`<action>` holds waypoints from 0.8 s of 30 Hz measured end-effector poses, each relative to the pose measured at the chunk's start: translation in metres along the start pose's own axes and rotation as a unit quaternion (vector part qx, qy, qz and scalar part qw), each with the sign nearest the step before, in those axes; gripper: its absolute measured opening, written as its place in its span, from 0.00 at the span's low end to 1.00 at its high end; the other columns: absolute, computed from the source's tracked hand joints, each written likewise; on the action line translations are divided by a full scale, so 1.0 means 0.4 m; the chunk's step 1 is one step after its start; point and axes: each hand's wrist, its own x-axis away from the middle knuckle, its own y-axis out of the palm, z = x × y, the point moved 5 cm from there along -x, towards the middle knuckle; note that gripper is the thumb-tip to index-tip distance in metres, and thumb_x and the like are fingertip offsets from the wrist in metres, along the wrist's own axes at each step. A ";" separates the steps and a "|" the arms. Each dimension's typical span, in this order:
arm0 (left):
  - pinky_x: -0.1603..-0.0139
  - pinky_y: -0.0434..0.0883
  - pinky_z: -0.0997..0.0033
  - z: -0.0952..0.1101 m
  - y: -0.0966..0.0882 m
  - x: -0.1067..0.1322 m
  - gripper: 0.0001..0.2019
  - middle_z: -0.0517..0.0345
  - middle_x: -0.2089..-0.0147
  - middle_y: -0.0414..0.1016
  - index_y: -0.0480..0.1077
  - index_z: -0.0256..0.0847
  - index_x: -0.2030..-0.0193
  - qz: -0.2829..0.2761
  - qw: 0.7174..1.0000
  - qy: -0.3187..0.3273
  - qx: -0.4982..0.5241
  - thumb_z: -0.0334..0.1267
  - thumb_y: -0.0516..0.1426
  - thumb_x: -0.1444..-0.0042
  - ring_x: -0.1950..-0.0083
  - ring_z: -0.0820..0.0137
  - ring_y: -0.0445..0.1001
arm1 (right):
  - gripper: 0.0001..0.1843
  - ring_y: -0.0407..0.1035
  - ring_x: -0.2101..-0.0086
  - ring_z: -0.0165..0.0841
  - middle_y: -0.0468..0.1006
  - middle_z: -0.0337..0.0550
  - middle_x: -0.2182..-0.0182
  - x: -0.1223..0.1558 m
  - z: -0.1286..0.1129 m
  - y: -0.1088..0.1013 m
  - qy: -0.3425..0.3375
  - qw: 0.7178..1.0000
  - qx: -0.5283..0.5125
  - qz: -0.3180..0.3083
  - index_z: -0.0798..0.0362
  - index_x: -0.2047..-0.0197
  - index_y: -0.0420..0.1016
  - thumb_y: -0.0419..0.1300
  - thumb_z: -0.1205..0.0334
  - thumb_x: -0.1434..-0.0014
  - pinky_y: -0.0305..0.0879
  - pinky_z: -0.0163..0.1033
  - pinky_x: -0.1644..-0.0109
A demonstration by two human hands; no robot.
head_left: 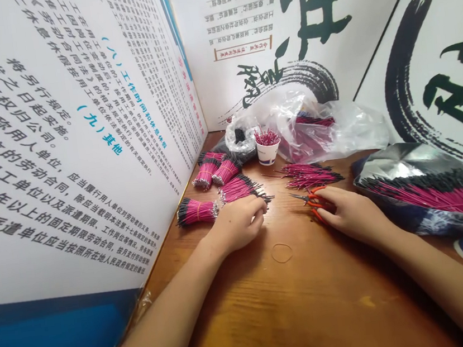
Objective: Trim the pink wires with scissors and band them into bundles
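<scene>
My left hand [237, 222] rests on the wooden table [298, 300], fingers curled against the end of a tied bundle of pink sticks with black tips [239, 188]. Other tied bundles [197, 210] [214, 170] lie just beyond it, by the left board. My right hand [346, 210] lies over small orange-handled scissors [308, 198], fingers closed on the handles, blades pointing left. A loose heap of pink sticks [310, 174] sits just past the scissors. A rubber band [282, 253] lies on the table between my hands.
A white paper cup [267, 151] holds pink stick ends. Behind it are clear plastic bags [318, 123]. A silver bag with many pink sticks [432, 194] lies at the right. Printed boards [61, 132] wall in the table on the left, back and right.
</scene>
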 end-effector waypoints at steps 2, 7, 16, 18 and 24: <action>0.60 0.67 0.70 -0.001 0.001 0.000 0.09 0.57 0.62 0.76 0.70 0.40 0.61 -0.001 1.000 -0.002 0.001 0.29 0.49 0.40 0.60 0.68 0.74 | 0.11 0.76 0.65 0.38 0.81 0.43 0.63 0.001 0.007 0.002 0.014 1.000 0.003 -0.011 0.51 0.58 0.76 0.56 0.58 0.41 0.65 0.38 0.66; 0.60 0.68 0.70 -0.003 0.005 0.000 0.09 0.57 0.61 0.76 0.70 0.40 0.61 -0.006 1.000 -0.004 0.006 0.30 0.49 0.40 0.60 0.68 0.74 | 0.13 0.75 0.65 0.39 0.82 0.43 0.63 -0.001 0.011 0.004 0.051 0.998 0.009 -0.046 0.50 0.57 0.78 0.56 0.57 0.42 0.65 0.39 0.67; 0.59 0.68 0.70 -0.003 0.007 0.001 0.09 0.57 0.60 0.77 0.70 0.41 0.61 -0.011 1.000 -0.009 0.008 0.30 0.49 0.40 0.59 0.68 0.74 | 0.13 0.75 0.65 0.40 0.81 0.43 0.63 -0.004 0.009 0.005 0.083 0.996 0.018 -0.039 0.49 0.58 0.77 0.55 0.56 0.41 0.64 0.39 0.66; 0.59 0.68 0.70 -0.003 0.006 0.001 0.09 0.57 0.60 0.77 0.70 0.41 0.61 -0.014 1.000 -0.011 0.010 0.30 0.49 0.40 0.59 0.68 0.74 | 0.14 0.75 0.62 0.40 0.80 0.44 0.58 -0.003 0.010 0.005 0.078 0.997 0.018 -0.022 0.50 0.56 0.76 0.55 0.55 0.41 0.65 0.40 0.64; 0.59 0.68 0.70 0.000 0.009 0.000 0.09 0.57 0.60 0.77 0.70 0.41 0.61 -0.019 1.000 -0.014 0.008 0.29 0.49 0.40 0.59 0.68 0.74 | 0.13 0.75 0.61 0.42 0.80 0.43 0.56 0.007 0.024 -0.005 0.093 0.995 0.038 -0.009 0.49 0.56 0.75 0.55 0.55 0.41 0.66 0.41 0.64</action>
